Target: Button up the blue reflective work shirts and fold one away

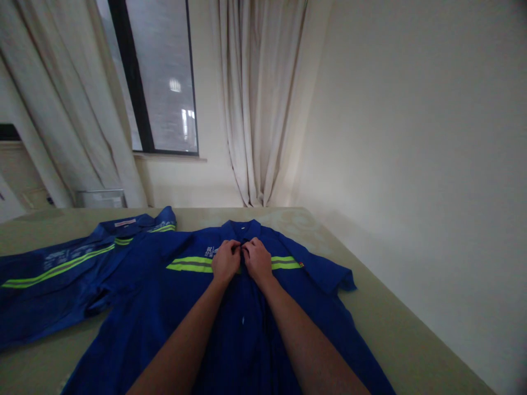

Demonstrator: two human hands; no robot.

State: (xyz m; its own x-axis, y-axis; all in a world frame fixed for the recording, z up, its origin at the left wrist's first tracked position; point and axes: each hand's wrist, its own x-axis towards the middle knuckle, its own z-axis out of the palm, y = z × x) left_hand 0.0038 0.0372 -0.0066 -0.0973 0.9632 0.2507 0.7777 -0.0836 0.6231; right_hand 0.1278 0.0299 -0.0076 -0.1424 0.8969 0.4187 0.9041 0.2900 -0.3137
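The blue shirt [177, 307] is laid on the pale green desk [391, 329], its front placket pinched narrowly below the collar [233, 226] by the left hand [226, 261] and right hand [257, 259]; whether a button is held cannot be told. The placket edges are best kept level, without the cloth being dragged. Another blue garment [49, 307] is placed alongside, to the left.

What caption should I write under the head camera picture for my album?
Two hands pinch the front of a blue shirt below its collar.
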